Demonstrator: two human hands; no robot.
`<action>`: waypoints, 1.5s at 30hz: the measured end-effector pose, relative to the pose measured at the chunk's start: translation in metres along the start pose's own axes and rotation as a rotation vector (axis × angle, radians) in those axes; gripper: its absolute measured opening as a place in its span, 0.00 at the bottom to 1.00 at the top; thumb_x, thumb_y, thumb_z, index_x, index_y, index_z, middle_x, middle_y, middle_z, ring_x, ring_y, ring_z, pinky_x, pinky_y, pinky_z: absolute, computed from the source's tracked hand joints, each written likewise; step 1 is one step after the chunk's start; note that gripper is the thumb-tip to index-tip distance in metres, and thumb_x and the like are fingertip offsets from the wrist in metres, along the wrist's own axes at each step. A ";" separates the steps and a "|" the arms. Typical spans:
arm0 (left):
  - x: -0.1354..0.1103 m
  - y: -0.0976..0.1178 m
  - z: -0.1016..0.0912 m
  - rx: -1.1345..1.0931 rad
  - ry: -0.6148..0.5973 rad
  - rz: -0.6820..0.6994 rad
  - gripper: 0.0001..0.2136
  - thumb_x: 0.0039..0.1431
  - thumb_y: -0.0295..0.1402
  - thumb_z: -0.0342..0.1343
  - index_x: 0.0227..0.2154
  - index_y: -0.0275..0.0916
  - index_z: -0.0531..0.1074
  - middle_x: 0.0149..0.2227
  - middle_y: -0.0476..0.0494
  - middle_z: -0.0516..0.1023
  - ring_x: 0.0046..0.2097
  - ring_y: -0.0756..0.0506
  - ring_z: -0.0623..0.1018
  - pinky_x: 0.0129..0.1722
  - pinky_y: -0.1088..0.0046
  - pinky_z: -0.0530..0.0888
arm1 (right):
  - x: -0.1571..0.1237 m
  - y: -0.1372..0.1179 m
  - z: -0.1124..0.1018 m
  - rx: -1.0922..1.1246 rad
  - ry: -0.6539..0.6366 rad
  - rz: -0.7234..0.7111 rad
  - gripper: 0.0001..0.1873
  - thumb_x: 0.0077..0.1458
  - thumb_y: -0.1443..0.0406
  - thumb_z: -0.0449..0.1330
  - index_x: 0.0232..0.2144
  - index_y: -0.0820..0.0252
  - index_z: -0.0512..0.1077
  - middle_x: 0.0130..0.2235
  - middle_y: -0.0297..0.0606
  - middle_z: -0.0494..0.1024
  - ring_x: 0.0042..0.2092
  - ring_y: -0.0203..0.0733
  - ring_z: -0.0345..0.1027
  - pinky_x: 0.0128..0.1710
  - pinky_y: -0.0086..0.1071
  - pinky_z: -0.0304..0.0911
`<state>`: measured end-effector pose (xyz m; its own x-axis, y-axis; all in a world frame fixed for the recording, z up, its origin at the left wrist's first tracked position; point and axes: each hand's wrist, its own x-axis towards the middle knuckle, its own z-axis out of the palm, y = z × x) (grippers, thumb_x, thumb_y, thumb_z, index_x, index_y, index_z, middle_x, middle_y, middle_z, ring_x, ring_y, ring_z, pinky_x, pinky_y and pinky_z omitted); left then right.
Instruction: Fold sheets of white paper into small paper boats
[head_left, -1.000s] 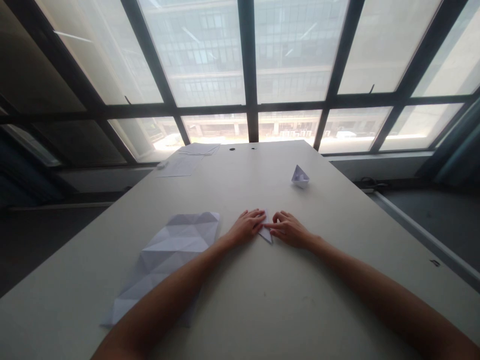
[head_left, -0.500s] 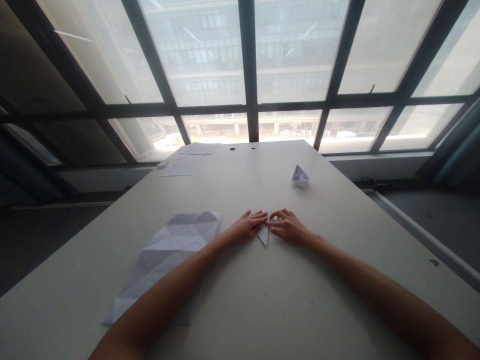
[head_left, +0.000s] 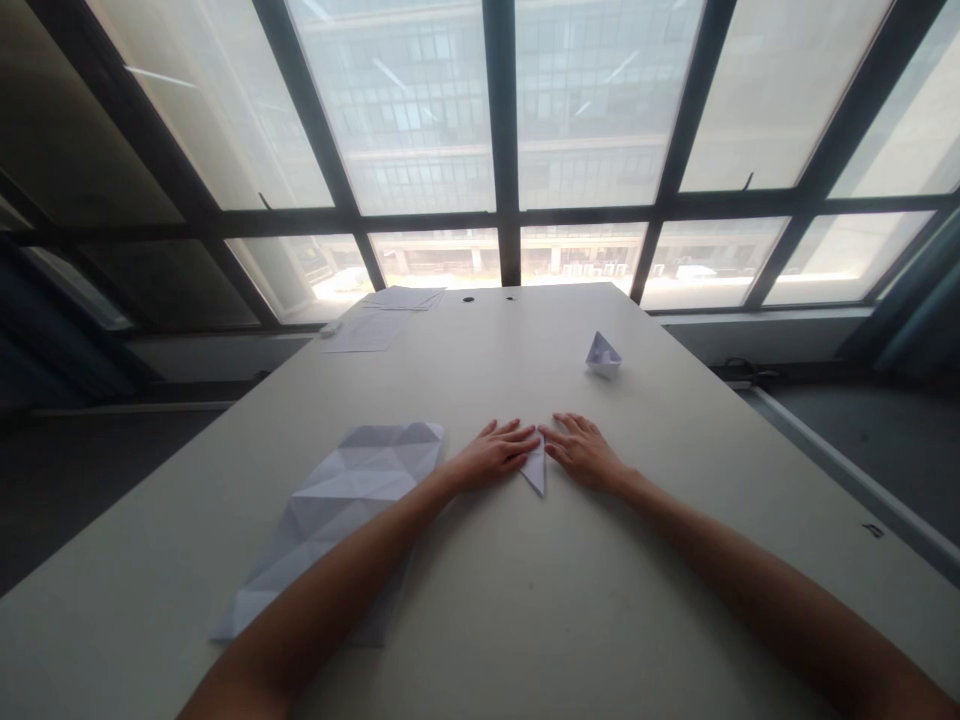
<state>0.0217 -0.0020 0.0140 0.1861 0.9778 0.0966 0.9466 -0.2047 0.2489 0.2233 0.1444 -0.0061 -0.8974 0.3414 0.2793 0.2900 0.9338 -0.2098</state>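
A small folded white paper triangle [head_left: 535,466] lies on the pale table [head_left: 525,600], its point toward me. My left hand [head_left: 493,454] rests flat just left of it, and my right hand [head_left: 584,452] rests flat just right of it. Both sets of fingertips reach its upper corners, with neither hand gripping it. Left of my left hand lies a large creased sheet of white paper [head_left: 352,495] with a faceted fold pattern, partly under my left forearm. A small white paper boat [head_left: 604,355] stands farther ahead on the right.
Loose sheets of paper [head_left: 405,298] and a paper sheet [head_left: 365,332] lie at the far left of the table, with a small white block [head_left: 331,329] next to them. Beyond the far table edge [head_left: 525,284] stands a large dark-framed window [head_left: 502,120].
Both hands have drawn slightly apart and flattened, leaving more of the folded triangle showing. The view has shifted slightly.
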 end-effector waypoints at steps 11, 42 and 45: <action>-0.004 0.008 -0.001 -0.017 -0.028 0.052 0.21 0.70 0.38 0.45 0.64 0.61 0.57 0.67 0.51 0.58 0.70 0.39 0.52 0.66 0.44 0.44 | 0.000 0.006 0.001 0.076 0.102 -0.001 0.22 0.66 0.62 0.51 0.59 0.57 0.67 0.61 0.48 0.68 0.63 0.50 0.57 0.63 0.46 0.52; 0.003 0.023 -0.005 0.111 0.222 -0.122 0.21 0.57 0.48 0.60 0.51 0.45 0.74 0.48 0.42 0.74 0.51 0.39 0.71 0.53 0.61 0.68 | -0.002 0.001 -0.005 0.129 0.129 -0.011 0.10 0.57 0.60 0.65 0.41 0.56 0.77 0.38 0.40 0.75 0.45 0.46 0.67 0.48 0.37 0.60; 0.003 0.024 -0.005 0.090 0.228 -0.116 0.18 0.59 0.46 0.59 0.49 0.45 0.75 0.47 0.42 0.75 0.50 0.40 0.72 0.53 0.63 0.69 | -0.002 0.001 -0.005 0.131 0.120 -0.022 0.11 0.56 0.58 0.65 0.41 0.55 0.77 0.37 0.39 0.75 0.44 0.45 0.67 0.46 0.37 0.59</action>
<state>0.0436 -0.0044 0.0250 0.0207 0.9570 0.2893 0.9797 -0.0770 0.1848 0.2273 0.1454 -0.0019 -0.8547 0.3385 0.3935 0.2176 0.9220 -0.3204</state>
